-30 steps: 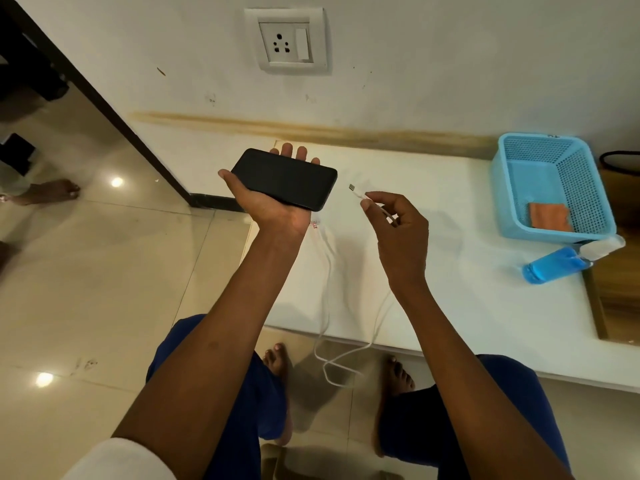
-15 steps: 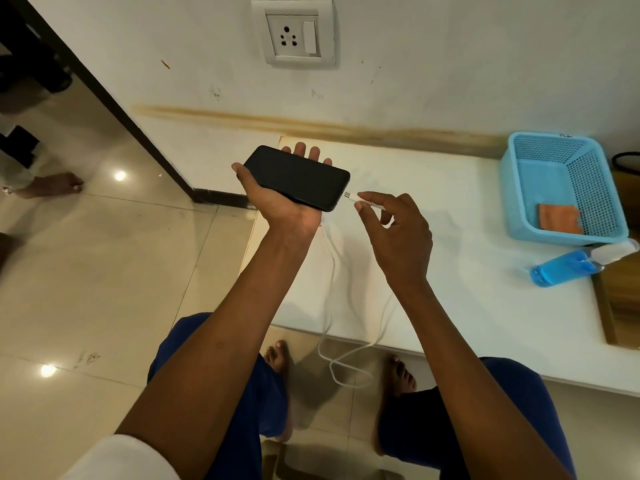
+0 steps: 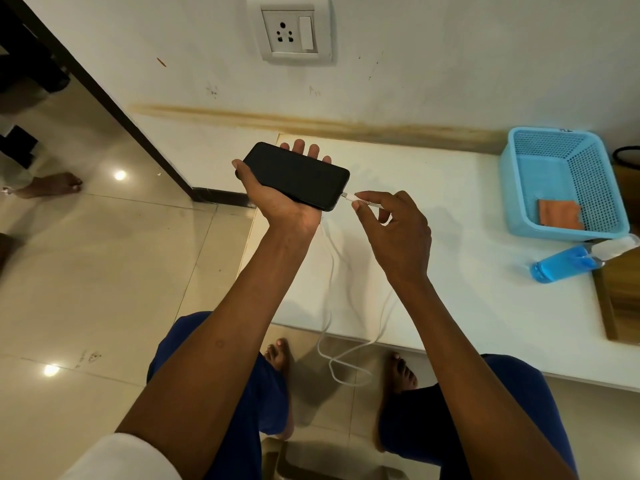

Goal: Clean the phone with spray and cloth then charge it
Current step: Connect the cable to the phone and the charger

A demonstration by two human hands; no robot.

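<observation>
A black phone [image 3: 298, 174] with a dark screen lies across my left hand [image 3: 280, 206], palm up, thumb on its near edge and fingertips showing past its far edge. My right hand [image 3: 394, 230] pinches the plug of a white charging cable [image 3: 329, 296] and holds it against the phone's right end. The cable hangs down over the white table [image 3: 450, 271] edge and loops above the floor. An orange cloth [image 3: 559, 218] lies in the blue basket [image 3: 519, 188]. A blue spray bottle [image 3: 568, 263] lies on its side in front of the basket.
A white wall socket [image 3: 289, 31] with a switch sits on the wall above the table. A dark door frame [image 3: 114, 109] runs diagonally at the left. Another person's bare foot [image 3: 52, 185] stands on the tiled floor at far left. A wooden surface [image 3: 620, 299] borders the table's right.
My right hand has carried the cable plug leftward from a gap beside the phone until it meets the phone's right end. The phone stays in my left hand.
</observation>
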